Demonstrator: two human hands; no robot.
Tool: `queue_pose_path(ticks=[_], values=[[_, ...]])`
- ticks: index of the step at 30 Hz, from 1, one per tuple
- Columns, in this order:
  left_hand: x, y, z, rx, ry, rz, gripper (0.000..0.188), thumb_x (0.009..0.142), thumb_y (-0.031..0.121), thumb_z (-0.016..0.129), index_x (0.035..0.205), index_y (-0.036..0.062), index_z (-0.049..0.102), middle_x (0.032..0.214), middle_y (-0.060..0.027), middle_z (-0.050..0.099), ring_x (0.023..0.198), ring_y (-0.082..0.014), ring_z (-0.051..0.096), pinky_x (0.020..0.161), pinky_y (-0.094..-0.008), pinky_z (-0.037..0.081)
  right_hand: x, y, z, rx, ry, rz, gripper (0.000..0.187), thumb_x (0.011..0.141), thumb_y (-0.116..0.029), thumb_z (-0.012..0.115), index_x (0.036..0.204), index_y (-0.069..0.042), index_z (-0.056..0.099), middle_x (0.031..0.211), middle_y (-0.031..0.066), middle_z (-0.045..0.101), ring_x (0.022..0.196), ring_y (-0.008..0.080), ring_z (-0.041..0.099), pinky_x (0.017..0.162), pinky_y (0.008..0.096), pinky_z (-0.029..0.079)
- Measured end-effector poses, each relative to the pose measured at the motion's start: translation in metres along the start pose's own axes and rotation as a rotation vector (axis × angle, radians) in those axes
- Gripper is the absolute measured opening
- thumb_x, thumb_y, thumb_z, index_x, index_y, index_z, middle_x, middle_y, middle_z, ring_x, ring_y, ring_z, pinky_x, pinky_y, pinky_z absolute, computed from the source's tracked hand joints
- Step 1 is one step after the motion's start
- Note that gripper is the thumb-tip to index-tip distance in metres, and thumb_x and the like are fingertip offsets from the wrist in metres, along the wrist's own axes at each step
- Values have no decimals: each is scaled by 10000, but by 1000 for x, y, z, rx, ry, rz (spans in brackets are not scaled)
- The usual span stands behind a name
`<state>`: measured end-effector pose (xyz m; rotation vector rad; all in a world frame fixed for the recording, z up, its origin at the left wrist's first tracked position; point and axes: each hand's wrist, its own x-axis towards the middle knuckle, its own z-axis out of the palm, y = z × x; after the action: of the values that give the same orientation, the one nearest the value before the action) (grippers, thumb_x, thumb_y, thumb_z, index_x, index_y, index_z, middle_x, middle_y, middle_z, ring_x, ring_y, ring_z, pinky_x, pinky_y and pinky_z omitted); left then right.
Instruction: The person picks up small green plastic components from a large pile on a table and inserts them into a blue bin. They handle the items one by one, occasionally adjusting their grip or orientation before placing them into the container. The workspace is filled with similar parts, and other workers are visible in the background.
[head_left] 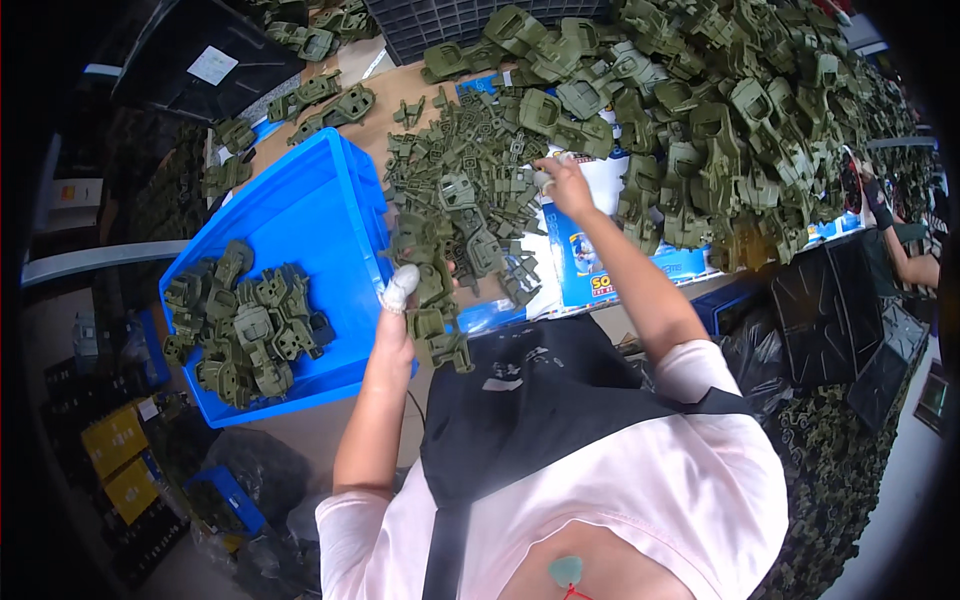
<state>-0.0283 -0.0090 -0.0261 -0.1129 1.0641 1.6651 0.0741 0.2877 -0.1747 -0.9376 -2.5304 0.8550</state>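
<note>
My left hand (399, 296), with a white cover on the thumb, is closed round a dark green plastic toy vehicle body (432, 285) at the table's near edge, beside the blue bin. Over the right side of a heap of small green plastic parts (480, 150) is my right hand (568, 188). White covers show on its fingers, which are bent together; whatever they pinch is too small to make out. More green vehicle bodies (262, 335) lie piled in the near end of the blue bin (345, 190).
A tall heap of green vehicle pieces (720, 130) covers the table's right side. Behind stands a black crate (450, 25); another dark bin (205, 65) is at far left. Black crates (830, 310) stand at right, where another person's arm (905, 260) shows.
</note>
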Motion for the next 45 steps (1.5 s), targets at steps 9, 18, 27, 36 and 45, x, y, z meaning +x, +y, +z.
queue_pose_path(ticks=[9, 18, 27, 36, 45], values=[[-10, -11, 14, -28, 66, -64, 508, 805, 395, 555, 1154, 29, 510, 989, -134, 617, 818, -236, 620, 707, -353, 522, -38, -65, -80, 129, -200, 11, 226, 752, -67, 590, 973, -96, 550, 760, 120, 641, 734, 307, 633, 645, 362, 485], [22, -34, 21, -102, -93, -268, 392, 808, 333, 618, 1110, 117, 492, 860, -105, 607, 800, -239, 624, 648, -398, 539, -113, -167, -143, 122, -798, -507, 383, 646, 33, 575, 1003, -103, 595, 820, 128, 566, 767, 306, 601, 683, 414, 490], [15, -34, 31, 7, -54, -210, 339, 852, 277, 578, 1125, 81, 531, 920, -47, 607, 765, -134, 600, 637, -280, 523, -120, -179, -129, 23, -859, -604, 261, 695, -1, 530, 948, -60, 552, 771, 147, 533, 723, 314, 597, 630, 408, 492], [-6, -37, 19, -60, 104, -156, 417, 831, 364, 588, 1124, 75, 525, 973, -61, 602, 818, -190, 608, 718, -331, 519, -121, -171, -108, 261, -888, -567, 293, 737, -56, 559, 1028, -83, 546, 884, 135, 577, 783, 297, 612, 685, 377, 497], [-6, 20, -7, -62, 71, 430, 436, 882, 309, 538, 1227, 73, 412, 1082, -125, 554, 938, -249, 590, 805, -382, 516, -98, -145, 6, -228, -404, -89, 1059, 590, -166, 733, 1417, -226, 75, 1118, 312, 403, 1022, 456, 461, 871, 454, 431]])
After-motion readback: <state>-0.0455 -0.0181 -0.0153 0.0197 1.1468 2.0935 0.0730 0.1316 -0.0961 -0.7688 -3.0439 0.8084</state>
